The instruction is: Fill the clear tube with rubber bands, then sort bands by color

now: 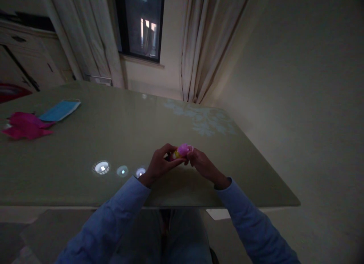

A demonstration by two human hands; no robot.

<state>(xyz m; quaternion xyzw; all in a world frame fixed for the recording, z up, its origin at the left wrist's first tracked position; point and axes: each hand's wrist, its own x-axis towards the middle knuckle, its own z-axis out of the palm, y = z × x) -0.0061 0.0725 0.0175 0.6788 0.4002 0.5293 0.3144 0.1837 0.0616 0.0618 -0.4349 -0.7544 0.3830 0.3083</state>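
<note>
Just above the table near its front edge, both my hands meet at a small pink-and-yellow object. Its right end is a rounded pink part with a thin loop or rim, and yellow and red show toward the left; its exact kind is too small to make out. My left hand wraps thumb and fingers around the left end. At the right end, my right hand pinches the pink part, its fingertips partly hidden behind it.
A glossy greenish table spreads before me, with lamp reflections and a pale floral pattern. To the far left lie a blue face mask and a crumpled bright pink piece. A wall runs along the right.
</note>
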